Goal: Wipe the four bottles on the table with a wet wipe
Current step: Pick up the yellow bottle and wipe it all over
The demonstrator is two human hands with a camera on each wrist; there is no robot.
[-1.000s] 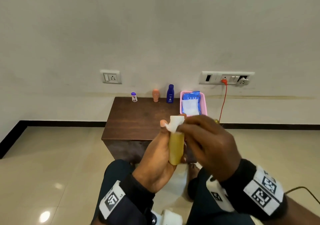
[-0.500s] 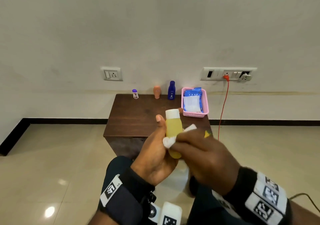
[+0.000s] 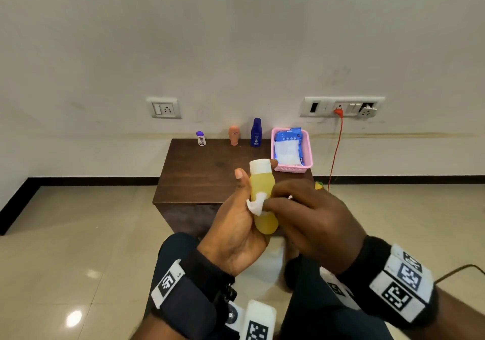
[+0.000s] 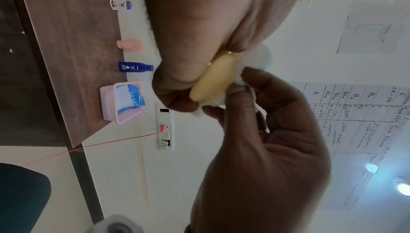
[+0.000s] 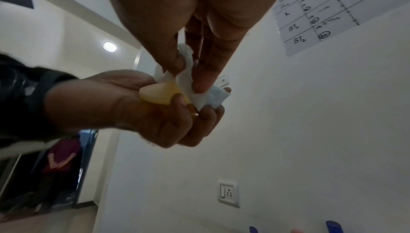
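Head view shows a pale wall (image 3: 236, 38) with sockets over a glossy tiled floor (image 3: 78, 234), and against it the brown desk (image 3: 210, 171) carrying a pink basket (image 3: 308, 153) of wipes, a blue bottle (image 3: 256, 133), a peach bottle (image 3: 233, 135) and a small white bottle (image 3: 200, 138). The left hand (image 3: 236, 229) wraps the yellow bottle (image 3: 262, 190) upright above the lap, likely to steady it. The right hand (image 3: 312, 216) pinches the wet wipe (image 3: 256, 206) against its side to rub it
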